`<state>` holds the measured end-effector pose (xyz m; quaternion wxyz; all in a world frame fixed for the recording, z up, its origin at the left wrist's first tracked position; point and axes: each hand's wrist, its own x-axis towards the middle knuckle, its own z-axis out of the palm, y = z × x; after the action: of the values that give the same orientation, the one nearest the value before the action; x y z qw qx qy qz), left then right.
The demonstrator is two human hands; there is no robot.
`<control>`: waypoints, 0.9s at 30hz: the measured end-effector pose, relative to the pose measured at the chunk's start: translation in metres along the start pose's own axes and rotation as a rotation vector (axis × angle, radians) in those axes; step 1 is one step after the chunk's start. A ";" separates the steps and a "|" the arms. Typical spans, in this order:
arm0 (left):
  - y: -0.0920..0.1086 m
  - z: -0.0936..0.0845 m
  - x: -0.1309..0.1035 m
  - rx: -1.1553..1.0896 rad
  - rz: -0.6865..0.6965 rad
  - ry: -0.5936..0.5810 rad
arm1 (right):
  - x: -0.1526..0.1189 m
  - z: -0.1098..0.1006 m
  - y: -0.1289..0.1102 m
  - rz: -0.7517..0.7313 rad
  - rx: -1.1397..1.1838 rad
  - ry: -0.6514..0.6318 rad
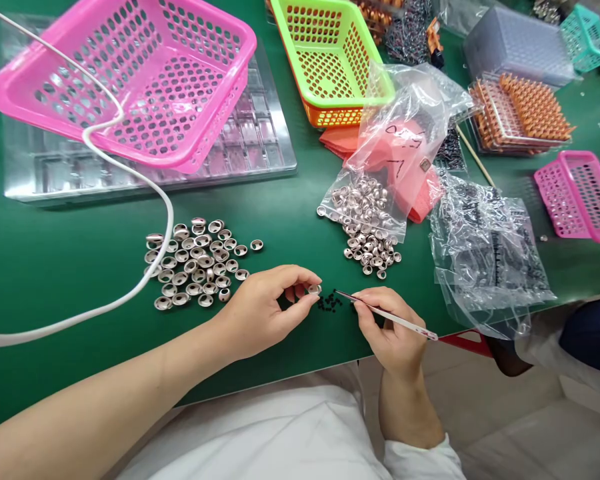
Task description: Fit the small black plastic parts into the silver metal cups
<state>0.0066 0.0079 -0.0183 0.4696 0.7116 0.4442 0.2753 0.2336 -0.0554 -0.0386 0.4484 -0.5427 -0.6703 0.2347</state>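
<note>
Between the thumb and fingers of my left hand (265,310) is a small silver metal cap (314,289). My right hand (393,327) grips a pair of tweezers (390,315), their tips pointing left, close to a small pile of tiny black parts (330,303) on the green table. Whether the tips hold a part is too small to tell. Left of my left hand lies a spread of silver caps with holes (195,263). Beyond my hands, more small silver caps (373,247) spill from a clear plastic bag (363,193).
A white cable (165,200) crosses the left side. A pink basket (190,153) rests on a clear tray (275,143). Further back stand a green basket (347,100) and orange parts (535,110). Plastic bags (485,247) and a small pink basket (565,200) lie right.
</note>
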 end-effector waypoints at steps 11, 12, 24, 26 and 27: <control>-0.001 0.001 0.000 0.004 -0.003 -0.002 | 0.000 0.001 0.002 -0.095 -0.052 -0.006; -0.001 0.001 0.000 0.003 -0.004 -0.001 | -0.001 0.001 0.002 -0.113 -0.053 -0.010; 0.001 0.002 0.000 -0.030 -0.005 0.000 | -0.003 -0.001 0.005 -0.195 -0.101 -0.041; 0.001 0.002 0.000 -0.031 0.005 0.004 | -0.003 -0.001 0.006 -0.190 -0.091 -0.030; 0.001 0.002 0.000 -0.031 0.007 0.004 | -0.003 0.000 0.006 -0.187 -0.088 -0.016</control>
<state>0.0087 0.0073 -0.0182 0.4784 0.7054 0.4382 0.2853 0.2370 -0.0564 -0.0439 0.4388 -0.4950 -0.7313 0.1663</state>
